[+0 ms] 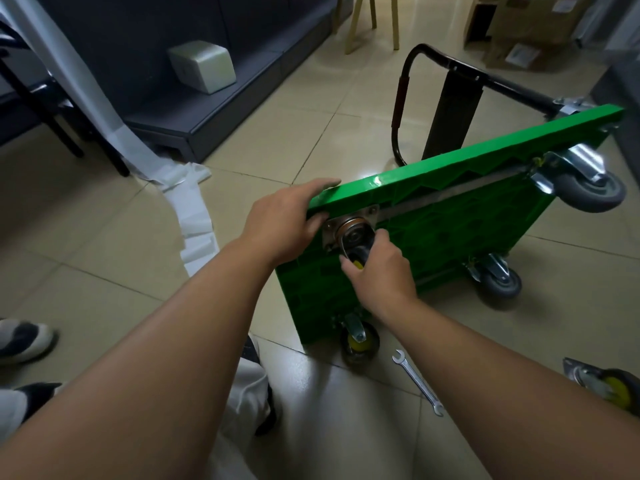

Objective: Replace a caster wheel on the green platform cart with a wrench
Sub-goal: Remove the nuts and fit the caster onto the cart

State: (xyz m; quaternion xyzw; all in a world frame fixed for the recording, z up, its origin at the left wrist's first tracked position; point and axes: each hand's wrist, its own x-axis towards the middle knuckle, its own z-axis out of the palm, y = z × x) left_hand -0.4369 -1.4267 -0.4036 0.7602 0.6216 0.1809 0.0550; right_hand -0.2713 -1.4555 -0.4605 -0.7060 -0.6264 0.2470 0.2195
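Now: cart on its edge, a caster in the right hand

The green platform cart [450, 216] stands tipped on one long side on the floor [311, 133], with its ribbed plastic underside turned toward the person. Its black tubular handle [401, 98] lies folded behind the deck. The left hand [287, 223] grips the upper near corner, with the fingers curled over the smooth top edge and the thumb on the underside. The right hand [381, 271] is closed around a caster wheel [356, 257], black with a yellow hub. This caster sits against a square metal plate [372, 211] at that same corner.

A second black and yellow caster [359, 341] is at the lower near corner and touches the floor. Two grey rubber casters [588, 190] in shiny steel forks are at the far end.

The wrench [417, 386], thin, silver and open at both ends, lies flat on the glossy beige tiles, just beside the right forearm. A loose caster [609, 388] lies on the floor further right. Open tiled floor lies to the left of the cart, up to a white crumpled strip [194, 216].
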